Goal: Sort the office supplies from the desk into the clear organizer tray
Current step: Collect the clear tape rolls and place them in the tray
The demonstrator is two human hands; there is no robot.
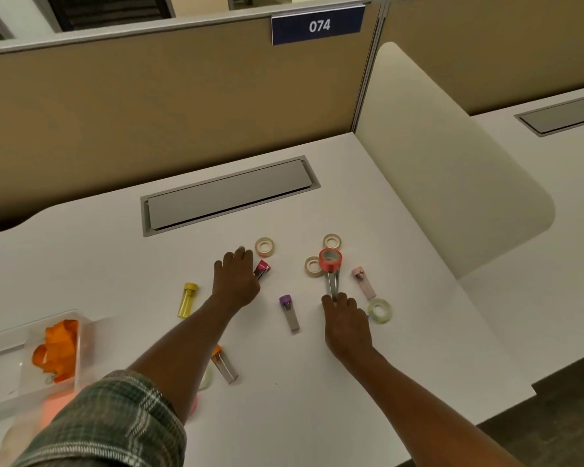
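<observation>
My left hand (pixel 236 278) reaches over the desk's middle, its fingers curled round a magenta-capped tube (pixel 263 267). My right hand (pixel 346 321) pinches the near end of a clear tube (pixel 332 285) whose far end lies at a red tape roll (pixel 330 260). Loose on the white desk lie a yellow tube (pixel 188 299), a purple-capped tube (pixel 290 313), a pink-capped tube (pixel 364 281) and an orange-capped tube (pixel 224 364). Several pale tape rolls (pixel 264 247) lie around them. The clear organizer tray (pixel 85 335) sits at the near left and holds an orange item (pixel 58 352).
A grey cable hatch (pixel 230 193) is set into the desk behind the supplies. A tan partition wall (pixel 182 112) closes the back, and a cream divider panel (pixel 435 170) stands at the right. The desk's front edge (pixel 486 411) runs at the near right.
</observation>
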